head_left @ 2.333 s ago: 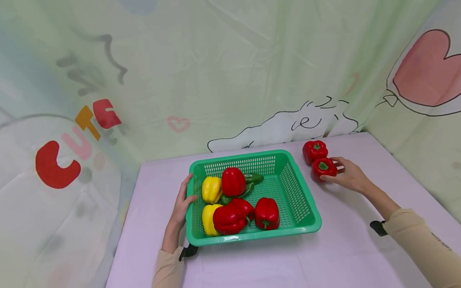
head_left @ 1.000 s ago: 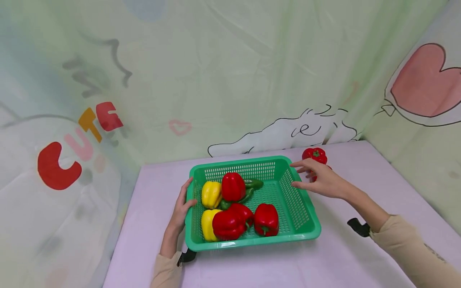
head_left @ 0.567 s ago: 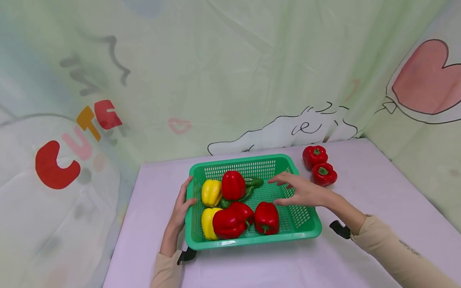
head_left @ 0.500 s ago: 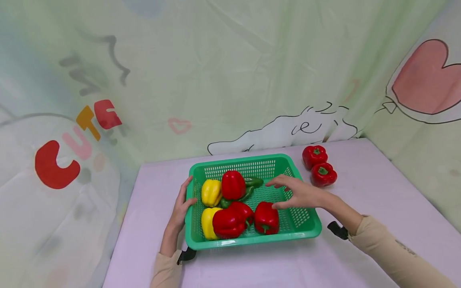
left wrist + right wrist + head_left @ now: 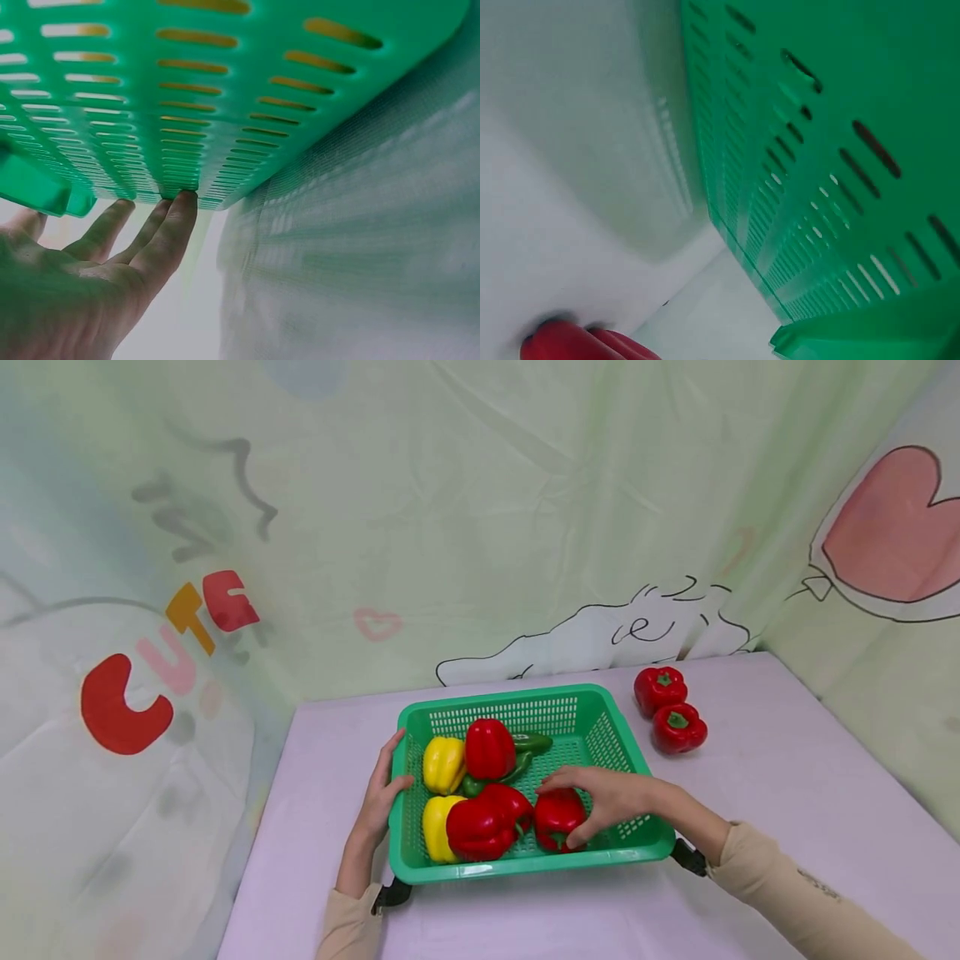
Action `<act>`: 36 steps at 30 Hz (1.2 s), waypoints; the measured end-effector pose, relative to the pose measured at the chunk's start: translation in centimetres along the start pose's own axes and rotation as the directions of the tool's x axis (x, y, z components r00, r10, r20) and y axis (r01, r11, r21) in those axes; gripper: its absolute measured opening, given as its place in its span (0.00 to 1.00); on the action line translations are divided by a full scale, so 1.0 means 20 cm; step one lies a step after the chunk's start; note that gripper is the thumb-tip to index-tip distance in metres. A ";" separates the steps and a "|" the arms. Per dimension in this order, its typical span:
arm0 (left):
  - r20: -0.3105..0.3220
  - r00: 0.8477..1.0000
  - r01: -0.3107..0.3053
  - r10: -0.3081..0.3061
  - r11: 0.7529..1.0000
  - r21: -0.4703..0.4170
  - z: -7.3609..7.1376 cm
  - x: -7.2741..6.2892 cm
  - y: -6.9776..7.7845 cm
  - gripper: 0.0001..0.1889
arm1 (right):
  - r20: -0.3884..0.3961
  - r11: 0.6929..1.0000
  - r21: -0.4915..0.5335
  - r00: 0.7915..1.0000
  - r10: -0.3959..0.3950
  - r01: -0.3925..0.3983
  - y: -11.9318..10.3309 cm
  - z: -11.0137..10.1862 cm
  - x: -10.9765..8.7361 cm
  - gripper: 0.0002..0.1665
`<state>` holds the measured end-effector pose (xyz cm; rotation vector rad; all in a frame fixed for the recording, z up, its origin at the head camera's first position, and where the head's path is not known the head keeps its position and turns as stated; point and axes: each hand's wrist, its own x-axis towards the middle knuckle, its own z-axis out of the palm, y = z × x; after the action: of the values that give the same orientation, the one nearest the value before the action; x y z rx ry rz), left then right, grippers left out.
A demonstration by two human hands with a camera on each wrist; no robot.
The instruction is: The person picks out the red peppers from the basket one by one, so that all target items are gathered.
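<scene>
A green plastic basket [image 5: 517, 864] holds red and yellow bell peppers and slim green peppers. My left hand [image 5: 378, 797] grips its left rim, thumb over the edge; in the left wrist view the fingers [image 5: 169, 232] lie against the slotted outer wall. Inside, at the front right, my right hand [image 5: 607, 797] has its thumb and fingers around a red bell pepper [image 5: 557, 817], partly covering it. To its left lies a large red pepper [image 5: 483, 827] beside a yellow bell pepper [image 5: 437, 831]. The right wrist view shows no hand, only the basket's right wall [image 5: 780, 247].
Two red bell peppers [image 5: 678, 729] stand close together on the table right of the basket. Behind them, another red pepper [image 5: 489, 749], a yellow one [image 5: 443, 766] and green peppers [image 5: 531, 742] sit in the basket's back left. A patterned curtain [image 5: 480, 527] borders the white table.
My right hand has left the red bell pepper on the table, moved left over the basket's right rim, and come down around the front-right red pepper. The left hand keeps its place.
</scene>
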<state>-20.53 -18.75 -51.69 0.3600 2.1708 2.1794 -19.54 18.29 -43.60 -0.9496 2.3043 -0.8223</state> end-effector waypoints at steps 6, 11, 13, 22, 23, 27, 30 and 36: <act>-0.011 1.000 -0.010 0.010 1.000 0.001 -0.02 0.01 0.01 0.38 | -0.006 0.998 -0.056 1.000 0.004 -0.005 -0.02 0.00 0.04 0.43; -0.006 1.000 -0.009 0.009 1.000 -0.001 -0.02 0.00 0.00 0.37 | -0.015 0.996 -0.086 1.000 0.008 -0.009 -0.01 0.03 0.05 0.45; -0.007 1.000 -0.004 0.004 1.000 -0.001 -0.01 -0.02 -0.01 0.37 | -0.019 0.995 -0.098 1.000 0.015 -0.017 0.00 0.05 0.04 0.46; 0.003 1.000 -0.020 0.020 1.000 0.010 0.00 0.00 -0.02 0.37 | -0.051 0.981 -0.174 0.995 0.081 -0.089 0.00 0.07 0.07 0.51; 0.003 1.000 -0.020 0.020 1.000 0.015 0.00 0.00 -0.01 0.37 | -0.050 0.979 -0.182 0.995 0.089 -0.096 0.00 0.07 0.07 0.52; 0.005 1.000 -0.026 0.026 0.999 0.025 0.00 0.00 0.00 0.37 | -0.041 0.972 -0.199 0.993 0.115 -0.121 0.00 0.08 0.07 0.55; 0.006 0.999 -0.033 0.033 0.999 0.021 0.00 0.00 0.01 0.37 | -0.058 0.977 -0.173 0.991 0.117 -0.126 0.01 0.07 0.06 0.56; 0.003 1.000 -0.019 0.019 1.000 0.012 0.00 0.00 0.00 0.37 | -0.070 0.990 -0.081 0.992 0.107 -0.113 0.04 0.05 0.05 0.54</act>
<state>-20.55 -18.71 -51.72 0.3857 2.1890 2.1755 -19.96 17.66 -45.13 -0.8339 2.4408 -0.7253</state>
